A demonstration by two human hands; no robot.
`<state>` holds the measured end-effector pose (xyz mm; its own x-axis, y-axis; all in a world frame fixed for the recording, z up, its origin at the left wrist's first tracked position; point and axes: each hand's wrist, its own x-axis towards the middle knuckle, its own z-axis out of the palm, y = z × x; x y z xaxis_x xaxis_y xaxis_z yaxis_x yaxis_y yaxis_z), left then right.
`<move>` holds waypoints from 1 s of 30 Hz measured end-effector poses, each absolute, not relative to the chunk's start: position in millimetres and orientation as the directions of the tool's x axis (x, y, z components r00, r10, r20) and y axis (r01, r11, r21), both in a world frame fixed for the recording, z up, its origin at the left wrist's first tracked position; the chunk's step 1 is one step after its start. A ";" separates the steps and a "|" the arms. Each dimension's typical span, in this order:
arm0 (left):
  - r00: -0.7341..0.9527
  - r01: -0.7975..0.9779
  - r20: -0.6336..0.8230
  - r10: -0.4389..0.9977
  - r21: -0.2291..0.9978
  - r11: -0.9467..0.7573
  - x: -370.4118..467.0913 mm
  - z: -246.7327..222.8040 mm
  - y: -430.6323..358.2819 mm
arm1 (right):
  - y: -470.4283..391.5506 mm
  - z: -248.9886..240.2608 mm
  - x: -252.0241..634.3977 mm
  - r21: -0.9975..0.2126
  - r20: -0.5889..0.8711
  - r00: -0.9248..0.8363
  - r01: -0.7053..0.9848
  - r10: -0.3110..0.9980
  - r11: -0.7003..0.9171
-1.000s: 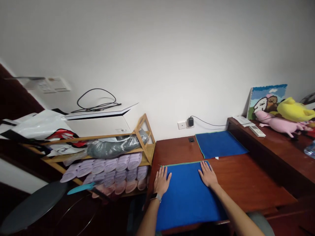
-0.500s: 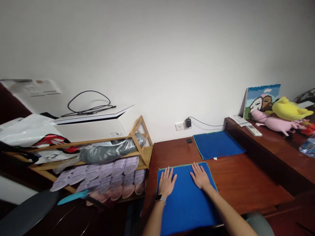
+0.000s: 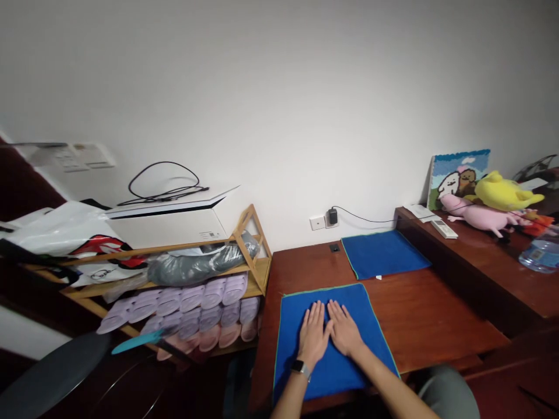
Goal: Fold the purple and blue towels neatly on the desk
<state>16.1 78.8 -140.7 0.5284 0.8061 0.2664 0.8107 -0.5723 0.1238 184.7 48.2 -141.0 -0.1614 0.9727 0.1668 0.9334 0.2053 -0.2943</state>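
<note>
No wording legible with certainty. Dark script on the white plastic bag (image 3: 52, 230), left of frame, cannot be deciphered. Fine print on the white box (image 3: 166, 228), left of centre, and the bottle (image 3: 538, 262) label, far right: too small to read.

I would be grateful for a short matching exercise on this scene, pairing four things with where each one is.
Things:
1. left hand
2. black plug
3. looped black cable
4. white remote control

Places:
A. on the raised wooden surface at the right
B. on the nearer blue cloth
C. on top of the white box
D. plugged in at the wall

Pairs: 1-B, 2-D, 3-C, 4-A
</note>
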 end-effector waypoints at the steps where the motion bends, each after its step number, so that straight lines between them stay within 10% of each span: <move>1: 0.547 0.801 0.242 0.802 0.128 -0.585 21.5 -143.3 71.8 | 42.6 -144.1 176.9 -0.298 0.151 -0.195 0.926 0.969 0.233; 15: 0.325 0.932 0.168 0.931 0.112 -0.345 -59.7 -140.8 75.2 | 30.9 -134.3 266.3 -0.290 -0.027 0.132 0.948 0.991 -0.134; 22: 0.502 0.829 0.250 0.828 0.135 -0.543 -14.3 -133.4 19.4 | -17.1 -131.0 198.0 -0.342 0.197 -0.017 0.936 0.980 0.085; 30: 0.523 0.827 0.164 0.836 0.138 -0.545 -22.5 -141.9 -7.2 | -47.2 -148.0 198.9 -0.342 0.118 -0.042 0.936 0.992 0.080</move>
<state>-22.5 -7.2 -141.9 0.5232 0.8362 0.1641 0.8272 -0.5447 0.1381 198.9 -47.2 -148.0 -0.0419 0.9921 0.1179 0.9364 0.0802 -0.3417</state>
